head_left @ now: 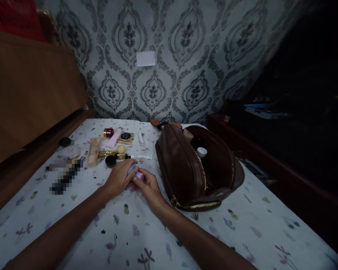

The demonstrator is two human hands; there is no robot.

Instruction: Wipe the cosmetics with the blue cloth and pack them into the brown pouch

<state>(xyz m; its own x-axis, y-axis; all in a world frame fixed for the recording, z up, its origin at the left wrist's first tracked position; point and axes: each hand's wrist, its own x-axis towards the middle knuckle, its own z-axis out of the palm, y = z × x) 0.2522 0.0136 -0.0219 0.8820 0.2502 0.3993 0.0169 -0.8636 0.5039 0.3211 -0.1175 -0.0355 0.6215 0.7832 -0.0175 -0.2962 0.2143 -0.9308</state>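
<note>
My left hand [120, 177] and my right hand [150, 186] meet above the patterned sheet, both closed on one small blue-and-pink item [140, 175]. The left fingers cover much of its blue end, while the right thumb and fingers pinch around the pink end; its kind cannot be made out. Just right of my hands stands a brown leather cosmetic bag [183, 165], unzipped and gaping, with a white-lidded container [201, 152] inside. A round black-lidded jar [110, 161] and a white tube [141, 156] lie just beyond my left hand.
Past my hands lie a beige tube [94, 152], a pink tube [114, 138], a red jar [108, 132], a gold compact [125, 137] and a pale round compact [70, 152]. A blurred dark object [66, 178] lies left. A wooden panel [30, 78] borders the left side.
</note>
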